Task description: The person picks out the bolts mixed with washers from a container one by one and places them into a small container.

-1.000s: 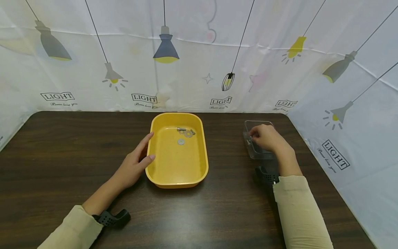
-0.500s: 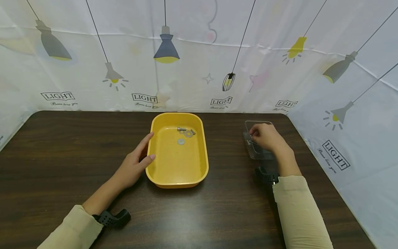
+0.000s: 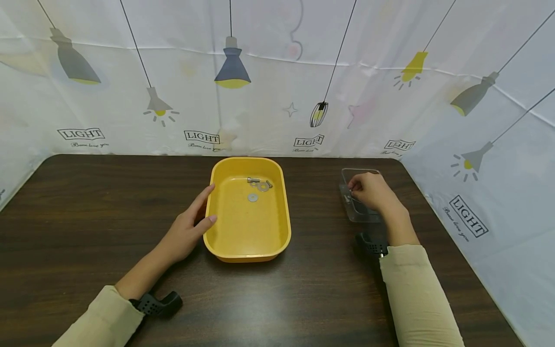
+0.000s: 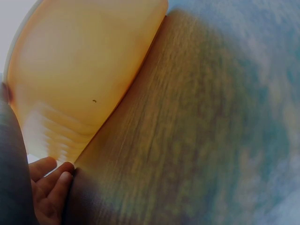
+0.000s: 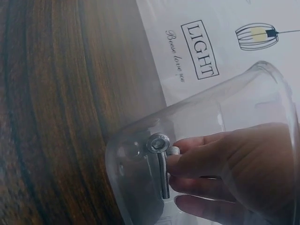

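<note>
My left hand (image 3: 184,231) lies at the left side of a yellow tray (image 3: 247,236), its thumb over the rim. In the left wrist view, its fingertips (image 4: 64,177) touch the tray's outer wall low down. Inside the tray lie a socket-head screw (image 3: 253,180), a large washer (image 3: 263,186), a smaller washer (image 3: 252,197) and a short screw (image 3: 269,183). My right hand (image 3: 370,193) reaches into a clear plastic box (image 3: 366,218). Its fingertips pinch a small knurled screw head (image 5: 174,150). A socket-head bolt (image 5: 164,173) stands in front of them, seen through the wall.
Both stand on a dark wood table (image 3: 108,207), the clear box near the right edge. A white curtain (image 3: 269,86) with printed lamps hangs behind and along the right side. A dark wrist camera (image 3: 157,304) sits below each hand.
The right wrist has shifted very slightly left, fingers still inside the clear box. My left hand and the tray stay where they were.
</note>
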Available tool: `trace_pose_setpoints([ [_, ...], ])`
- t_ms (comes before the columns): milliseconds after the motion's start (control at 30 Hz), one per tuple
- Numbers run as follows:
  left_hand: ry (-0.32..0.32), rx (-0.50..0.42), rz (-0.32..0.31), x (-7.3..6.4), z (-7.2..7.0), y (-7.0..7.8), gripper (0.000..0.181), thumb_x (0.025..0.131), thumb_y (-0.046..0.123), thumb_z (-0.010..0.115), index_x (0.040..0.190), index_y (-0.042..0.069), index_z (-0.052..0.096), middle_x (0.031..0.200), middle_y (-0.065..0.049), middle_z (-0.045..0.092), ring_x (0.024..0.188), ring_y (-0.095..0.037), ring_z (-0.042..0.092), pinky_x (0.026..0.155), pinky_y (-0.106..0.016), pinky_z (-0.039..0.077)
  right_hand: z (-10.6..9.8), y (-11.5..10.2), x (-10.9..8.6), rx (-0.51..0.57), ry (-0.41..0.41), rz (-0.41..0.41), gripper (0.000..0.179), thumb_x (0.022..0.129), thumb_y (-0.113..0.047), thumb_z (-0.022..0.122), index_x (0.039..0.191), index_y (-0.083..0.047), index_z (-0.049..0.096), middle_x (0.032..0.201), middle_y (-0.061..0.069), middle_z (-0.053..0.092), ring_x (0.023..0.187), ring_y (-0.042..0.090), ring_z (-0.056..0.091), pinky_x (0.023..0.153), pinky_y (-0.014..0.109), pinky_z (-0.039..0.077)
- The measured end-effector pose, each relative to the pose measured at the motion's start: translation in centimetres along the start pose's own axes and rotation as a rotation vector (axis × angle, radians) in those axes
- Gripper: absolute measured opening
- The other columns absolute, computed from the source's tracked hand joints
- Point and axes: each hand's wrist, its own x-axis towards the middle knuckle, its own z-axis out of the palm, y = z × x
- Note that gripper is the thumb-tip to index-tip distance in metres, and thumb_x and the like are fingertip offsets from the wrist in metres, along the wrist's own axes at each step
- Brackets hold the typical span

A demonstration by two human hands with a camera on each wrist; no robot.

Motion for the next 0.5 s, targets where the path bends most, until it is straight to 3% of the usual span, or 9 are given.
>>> trace_pose_setpoints([
  [200, -0.003, -0.003, 0.007, 0.02, -0.01, -0.01, 0.067, 0.107, 0.032, 0.047, 0.164, 0.030, 0.012, 0.161, -0.012, 0.039, 0.138, -0.031, 0.051, 0.105, -0.052, 0.049, -0.05, -0.17, -0.15, -0.011, 0.025, -0.035, 0.011, 0.087, 0.004, 0.061, 0.092, 0.004, 0.071, 0.085, 0.017, 0.072, 0.079, 0.028, 0.067, 0.076, 0.046, 0.056],
  [500, 0.000, -0.001, 0.017, -0.03, -0.02, -0.16, 0.066, 0.107, 0.032, 0.047, 0.164, 0.029, 0.012, 0.159, -0.013, 0.041, 0.137, -0.031, 0.052, 0.104, -0.051, 0.050, -0.18, -0.42, -0.03, -0.014, -0.032, 0.001, 0.013, 0.091, 0.002, 0.063, 0.099, 0.005, 0.071, 0.093, 0.020, 0.073, 0.087, 0.031, 0.069, 0.083, 0.050, 0.055],
])
